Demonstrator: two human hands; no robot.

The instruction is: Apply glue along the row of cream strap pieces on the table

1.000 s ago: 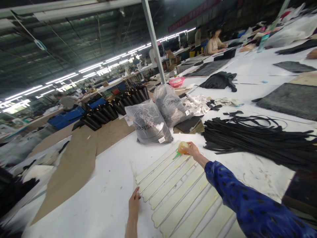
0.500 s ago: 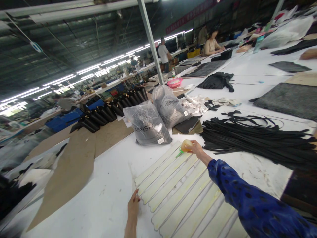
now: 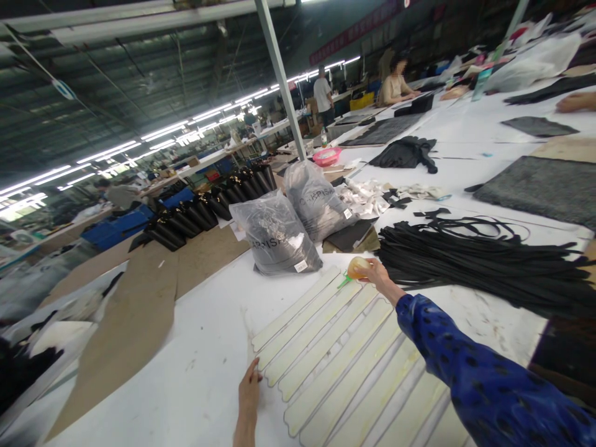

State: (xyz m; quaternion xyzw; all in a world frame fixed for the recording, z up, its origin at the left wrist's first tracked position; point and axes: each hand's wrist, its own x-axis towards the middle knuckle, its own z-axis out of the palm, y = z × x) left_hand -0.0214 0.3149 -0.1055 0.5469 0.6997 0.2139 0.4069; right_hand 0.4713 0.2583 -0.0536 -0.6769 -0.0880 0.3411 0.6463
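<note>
Cream-coloured padded strips (image 3: 326,347), about nine counted before the bottom edge cuts them off, lie side by side on a white worktable (image 3: 205,366). At the near left, the left hand (image 3: 250,392) rests flat with fingers loosely extended, fingertips touching the rounded end of the leftmost strips. Beyond it, two grey plastic bags (image 3: 274,236) stand together at the strips' far end. To their right, the right hand (image 3: 376,273), in a blue spotted sleeve (image 3: 470,372), is closed around a small amber squeeze bottle (image 3: 357,267) whose green nozzle touches the far end of a strip. Further right lies one heap of black straps (image 3: 484,261). The bottle's contents are hard to make out. In the far distance, two people (image 3: 395,84) are at other tables, small and blurred.
</note>
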